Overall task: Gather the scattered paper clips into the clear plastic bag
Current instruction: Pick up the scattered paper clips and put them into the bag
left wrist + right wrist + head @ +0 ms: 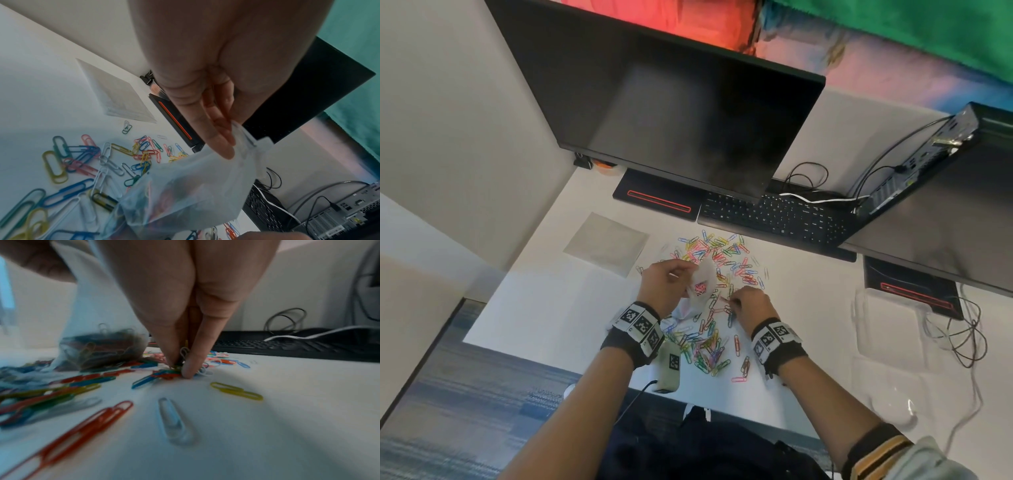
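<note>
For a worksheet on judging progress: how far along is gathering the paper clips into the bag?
Done: a clump of clips already sits in the bottom of the clear plastic bag.
In hand: the left hand holds the bag up by its top; the right hand pinches a small bunch of clips off the desk.
Left: most clips still lie scattered, so it is early.

No words, brands or numbers can be read. The wrist bands [639,324] carry black-and-white square code markers, not text. The keyboard [774,216] keys and a label on the computer box [337,230] are too blurred to make out.
</note>
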### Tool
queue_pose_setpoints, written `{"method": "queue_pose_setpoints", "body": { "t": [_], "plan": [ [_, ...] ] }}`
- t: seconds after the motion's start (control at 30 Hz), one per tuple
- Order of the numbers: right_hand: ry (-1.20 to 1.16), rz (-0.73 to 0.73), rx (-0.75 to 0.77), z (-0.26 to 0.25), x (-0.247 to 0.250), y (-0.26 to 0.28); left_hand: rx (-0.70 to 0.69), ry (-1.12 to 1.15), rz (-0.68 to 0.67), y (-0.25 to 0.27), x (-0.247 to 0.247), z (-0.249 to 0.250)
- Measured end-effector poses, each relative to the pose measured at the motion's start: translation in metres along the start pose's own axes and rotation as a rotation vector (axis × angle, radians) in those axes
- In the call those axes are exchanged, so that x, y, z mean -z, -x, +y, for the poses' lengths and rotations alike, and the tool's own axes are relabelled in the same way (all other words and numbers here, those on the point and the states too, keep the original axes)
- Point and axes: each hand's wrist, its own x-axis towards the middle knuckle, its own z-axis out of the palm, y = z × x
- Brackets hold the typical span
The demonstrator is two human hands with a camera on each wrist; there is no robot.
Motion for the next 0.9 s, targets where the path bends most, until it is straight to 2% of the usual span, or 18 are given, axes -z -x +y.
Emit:
{"method": "queue_pose_setpoints", "body": {
  "t": [0.1, 0.2, 0.27, 0.4, 0.47, 0.53, 0.63, 0.7, 0.77, 0.83, 0.9],
  "plan": [
    [-0.255, 0.108, -0.122, 0.007, 0.015, -0.001, -0.011, 0.001, 0.000, 0.000, -0.001, 0.001],
    [-0.605, 0.189, -0.218, -0.001, 0.044, 0.001, -0.016, 0.009, -0.007, 0.000, -0.002, 0.002],
    [-0.844, 0.138, -0.203, -0.017, 0.065, 0.002, -0.020, 0.008, -0.012, 0.000, -0.003, 0.001],
    [-1.133, -0.015, -0.155, -0.052, 0.077, 0.001, -0.039, -0.009, -0.022, 0.000, -0.008, 0.002],
    [-1.126, -0.038, -0.173, -0.060, 0.065, -0.002, -0.040, -0.003, -0.027, 0.002, -0.009, 0.004],
    [-0.898, -0.008, -0.125, -0.060, 0.053, -0.003, -0.023, 0.018, -0.027, 0.002, -0.009, 0.004],
    [-0.542, -0.019, 0.027, -0.063, 0.053, 0.000, -0.011, 0.014, -0.033, 0.001, -0.008, 0.001],
    [-0.520, -0.007, 0.100, -0.064, 0.060, 0.004, -0.027, -0.006, -0.037, 0.001, -0.008, 0.000],
    [-0.619, 0.051, 0.135, -0.060, 0.072, 0.008, -0.026, -0.006, -0.028, 0.000, -0.007, 0.000],
    [-0.738, 0.045, 0.099, -0.045, 0.082, 0.015, -0.010, -0.003, -0.014, -0.002, -0.004, 0.001],
    [-0.675, -0.049, 0.035, -0.021, 0.086, 0.025, -0.005, -0.002, -0.003, -0.002, 0.001, 0.004]
  ]
}}
